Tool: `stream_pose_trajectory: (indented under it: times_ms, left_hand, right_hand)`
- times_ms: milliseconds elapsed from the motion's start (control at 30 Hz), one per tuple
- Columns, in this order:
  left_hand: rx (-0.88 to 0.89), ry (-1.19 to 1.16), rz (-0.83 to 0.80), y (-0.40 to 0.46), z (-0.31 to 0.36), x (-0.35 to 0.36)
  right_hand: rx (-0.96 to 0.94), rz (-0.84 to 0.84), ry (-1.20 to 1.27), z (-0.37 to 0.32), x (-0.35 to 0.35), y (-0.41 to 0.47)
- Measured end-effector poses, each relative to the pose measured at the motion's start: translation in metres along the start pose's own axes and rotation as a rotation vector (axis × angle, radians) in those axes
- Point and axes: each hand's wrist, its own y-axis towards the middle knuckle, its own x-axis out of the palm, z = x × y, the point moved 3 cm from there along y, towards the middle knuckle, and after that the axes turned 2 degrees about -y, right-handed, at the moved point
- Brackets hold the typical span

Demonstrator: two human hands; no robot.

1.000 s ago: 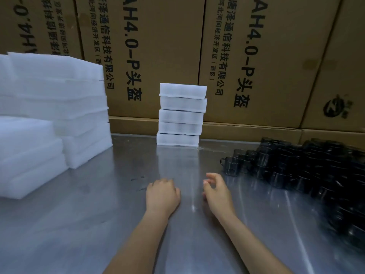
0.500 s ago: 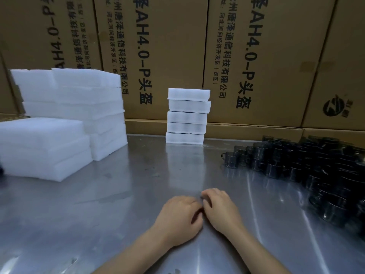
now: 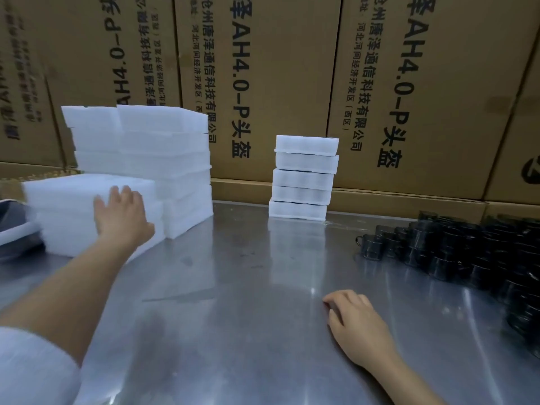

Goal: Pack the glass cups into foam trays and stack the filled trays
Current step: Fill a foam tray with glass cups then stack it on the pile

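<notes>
Foam trays (image 3: 304,178): five stacked; left hand (image 3: 121,213) reaches another pile (image 3: 73,211).

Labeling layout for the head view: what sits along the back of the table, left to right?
Low foam stack with the left hand on it → taller foam stack → stack of filled trays → cluster of dark glass cups.

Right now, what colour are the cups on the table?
Dark, nearly black cups, seen in the head view.
</notes>
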Motion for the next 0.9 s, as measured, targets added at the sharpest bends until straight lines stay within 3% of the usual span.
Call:
stream_pose_trajectory:
  times_ms: [233, 500, 667, 900]
  left_hand:
    - [-0.059, 0.011, -0.094, 0.01, -0.026, 0.008]
    - [-0.111, 0.015, 0.025, 0.007, -0.02, -0.003]
    - [-0.049, 0.095, 0.129, 0.007, -0.03, -0.016]
    - [0.174, -0.439, 0.513, -0.028, 0.008, -0.055]
  right_hand:
    - [-0.008, 0.0, -0.016, -0.001, 0.003, 0.001]
    - [-0.001, -0.018, -0.02, -0.003, 0.001, 0.001]
    - [0.003, -0.021, -0.017, -0.005, -0.002, -0.001]
    - [0.009, -0.038, 0.011, -0.004, -0.004, -0.002]
